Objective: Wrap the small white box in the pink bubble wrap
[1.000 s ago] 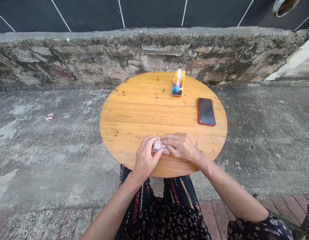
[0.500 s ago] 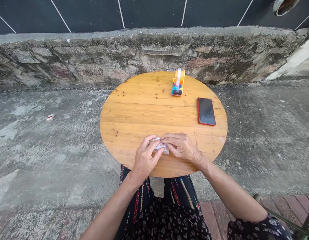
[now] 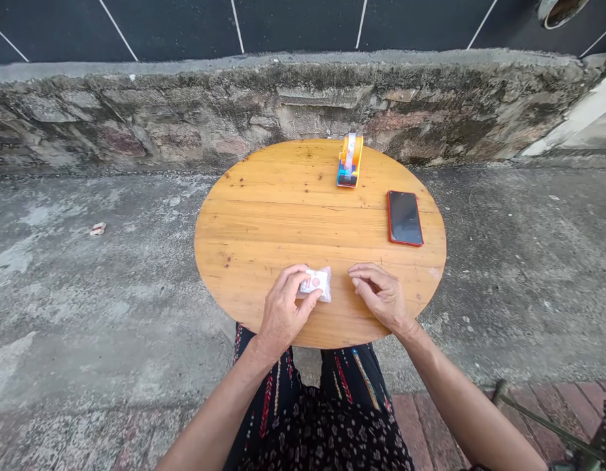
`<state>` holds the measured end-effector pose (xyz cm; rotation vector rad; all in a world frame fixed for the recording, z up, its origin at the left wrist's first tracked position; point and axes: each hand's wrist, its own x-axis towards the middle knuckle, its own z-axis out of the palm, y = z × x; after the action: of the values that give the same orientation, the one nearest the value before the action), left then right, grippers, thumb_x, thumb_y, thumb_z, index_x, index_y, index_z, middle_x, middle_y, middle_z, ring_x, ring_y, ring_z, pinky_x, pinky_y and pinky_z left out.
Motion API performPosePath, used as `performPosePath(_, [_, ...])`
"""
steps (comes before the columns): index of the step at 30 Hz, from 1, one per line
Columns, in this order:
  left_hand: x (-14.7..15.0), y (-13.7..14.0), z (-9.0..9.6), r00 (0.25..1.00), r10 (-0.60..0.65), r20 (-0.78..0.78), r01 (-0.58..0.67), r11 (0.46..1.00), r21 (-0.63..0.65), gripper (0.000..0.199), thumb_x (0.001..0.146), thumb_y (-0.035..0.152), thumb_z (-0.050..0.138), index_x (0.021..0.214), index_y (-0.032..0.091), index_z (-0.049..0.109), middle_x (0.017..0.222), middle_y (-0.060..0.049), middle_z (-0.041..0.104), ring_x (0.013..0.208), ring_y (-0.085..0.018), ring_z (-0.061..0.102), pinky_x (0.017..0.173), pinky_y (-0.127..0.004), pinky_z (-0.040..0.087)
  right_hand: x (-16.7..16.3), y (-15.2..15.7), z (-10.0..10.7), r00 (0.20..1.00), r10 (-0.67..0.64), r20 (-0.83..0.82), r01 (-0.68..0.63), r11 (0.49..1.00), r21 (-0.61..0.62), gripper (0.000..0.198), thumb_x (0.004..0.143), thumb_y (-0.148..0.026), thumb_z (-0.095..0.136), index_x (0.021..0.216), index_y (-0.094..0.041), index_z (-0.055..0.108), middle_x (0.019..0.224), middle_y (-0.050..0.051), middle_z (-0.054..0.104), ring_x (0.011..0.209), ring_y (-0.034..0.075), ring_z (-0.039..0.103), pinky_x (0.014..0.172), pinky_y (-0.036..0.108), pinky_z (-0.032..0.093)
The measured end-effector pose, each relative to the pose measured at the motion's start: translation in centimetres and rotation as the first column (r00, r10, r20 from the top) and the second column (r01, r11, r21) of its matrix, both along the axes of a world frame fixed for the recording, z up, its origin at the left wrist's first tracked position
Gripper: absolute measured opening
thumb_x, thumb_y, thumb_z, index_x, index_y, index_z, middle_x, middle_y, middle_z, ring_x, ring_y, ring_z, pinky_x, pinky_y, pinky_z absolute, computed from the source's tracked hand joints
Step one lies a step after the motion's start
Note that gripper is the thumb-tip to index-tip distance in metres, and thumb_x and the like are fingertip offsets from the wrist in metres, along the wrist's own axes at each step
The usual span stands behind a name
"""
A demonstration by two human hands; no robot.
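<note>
Near edge of round wooden surface [image 3: 263,222]: left hand [image 3: 283,307], grip clamped on small white packet [image 3: 316,283] lying flat. Just right, apart from packet: right hand [image 3: 384,297], fingers loosely curled, holding nothing. Farther: red phone [image 3: 404,218]. Farthest: orange tape dispenser [image 3: 350,161].

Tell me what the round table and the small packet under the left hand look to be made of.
Round table: wood planks, judging by grain lines, knots and seams, with a smooth yellowish finish. Small packet: likely thin crinkled plastic or foil wrap, glossy white with red print; the left hand pins it.
</note>
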<state>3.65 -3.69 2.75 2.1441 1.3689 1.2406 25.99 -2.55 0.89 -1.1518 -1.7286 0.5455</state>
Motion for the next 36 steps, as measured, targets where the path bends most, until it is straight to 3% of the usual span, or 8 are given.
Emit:
performPosePath(7, [0.1, -0.1, -0.6, 0.999, 0.036, 0.024, -0.036, 0.999, -0.011, 0.037, 0.086, 0.023, 0.066, 0.12, 0.021, 0.053, 0.117, -0.009, 0.063, 0.109, -0.023, 0.061, 0.093, -0.038, 0.053, -0.4, 0.1, 0.0, 0.994, -0.084, 0.068, 0.08, 0.995, 0.067, 0.011, 0.089, -0.019, 0.056, 0.09, -0.022, 0.067, 0.099, 0.007, 0.069, 0.093, 0.019, 0.067, 0.083, 0.036, 0.056])
performPosePath(10, [0.3, -0.3, -1.1, 0.999, 0.041, 0.032, -0.042, 0.998, 0.037, 0.042, 0.087, 0.024, 0.065, 0.127, 0.021, 0.051, 0.119, -0.01, 0.062, 0.111, -0.023, 0.06, 0.095, -0.039, 0.053, -0.4, -0.2, 0.2, 0.983, -0.099, 0.156, 0.084, 0.991, 0.101, 0.015, 0.089, -0.023, 0.055, 0.099, -0.022, 0.066, 0.107, 0.008, 0.067, 0.1, 0.021, 0.065, 0.09, 0.04, 0.054])
performPosePath(16, [0.7, -0.8, -1.7, 0.99, 0.13, 0.053, -0.134, 0.987, 0.084, 0.037, 0.088, 0.028, 0.064, 0.123, 0.02, 0.057, 0.123, -0.012, 0.054, 0.118, -0.024, 0.055, 0.099, -0.042, 0.05, -0.5, -0.3, 1.0, 0.893, 0.043, 0.448, -0.055, 0.998, 0.012, 0.062, 0.088, -0.05, 0.058, 0.14, -0.019, 0.044, 0.133, 0.015, 0.058, 0.12, 0.031, 0.054, 0.101, 0.054, 0.043])
performPosePath(19, [0.3, -1.1, -1.7, 0.993, 0.102, 0.052, -0.102, 0.995, 0.007, 0.043, 0.089, 0.032, 0.062, 0.129, 0.019, 0.053, 0.133, -0.014, 0.049, 0.13, -0.028, 0.046, 0.106, -0.048, 0.045, -0.5, -0.1, 1.3, 0.86, 0.15, 0.488, -0.124, 0.989, -0.085, 0.078, 0.086, -0.059, 0.057, 0.148, -0.021, 0.032, 0.139, 0.014, 0.055, 0.125, 0.033, 0.051, 0.104, 0.055, 0.038])
performPosePath(23, [-0.7, -1.5, -1.8, 0.995, 0.075, 0.067, -0.065, 0.987, -0.148, 0.067, 0.083, 0.035, 0.067, 0.142, 0.02, 0.039, 0.145, -0.017, 0.042, 0.135, -0.032, 0.042, 0.108, -0.053, 0.042, -0.7, 0.2, 1.2, 0.856, 0.21, 0.473, -0.153, 0.976, -0.157, 0.088, 0.082, -0.065, 0.059, 0.151, -0.021, 0.027, 0.139, 0.014, 0.054, 0.128, 0.033, 0.047, 0.105, 0.055, 0.035])
performPosePath(25, [-1.0, -1.6, -1.9, 0.995, 0.051, 0.08, -0.032, 0.973, -0.228, 0.075, 0.08, 0.032, 0.069, 0.145, 0.02, 0.034, 0.144, -0.017, 0.045, 0.132, -0.031, 0.046, 0.108, -0.052, 0.043, -0.9, 0.2, 1.1, 0.855, 0.225, 0.468, -0.167, 0.972, -0.164, 0.091, 0.08, -0.066, 0.061, 0.151, -0.021, 0.026, 0.14, 0.014, 0.053, 0.129, 0.033, 0.046, 0.106, 0.055, 0.035])
performPosePath(29, [-1.1, -1.4, -1.9, 0.995, 0.029, 0.1, 0.001, 0.958, -0.286, 0.069, 0.084, 0.025, 0.063, 0.146, 0.02, 0.033, 0.138, -0.015, 0.054, 0.127, -0.027, 0.053, 0.108, -0.049, 0.043, -1.8, 0.2, 0.6, 0.861, 0.215, 0.461, -0.173, 0.976, -0.134, 0.091, 0.079, -0.062, 0.064, 0.151, -0.02, 0.027, 0.142, 0.016, 0.051, 0.13, 0.033, 0.045, 0.107, 0.055, 0.034])
performPosePath(36, [0.0, -0.9, -2.2, 0.99, 0.135, 0.035, -0.125, 0.971, -0.204, 0.062, 0.082, 0.023, 0.065, 0.139, 0.019, 0.041, 0.126, -0.013, 0.061, 0.114, -0.027, 0.06, 0.1, -0.048, 0.048, -2.2, 0.8, 0.6, 0.877, 0.203, 0.436, -0.181, 0.979, -0.092, 0.068, 0.089, -0.046, 0.059, 0.148, -0.021, 0.034, 0.14, 0.015, 0.053, 0.13, 0.029, 0.047, 0.107, 0.054, 0.036])
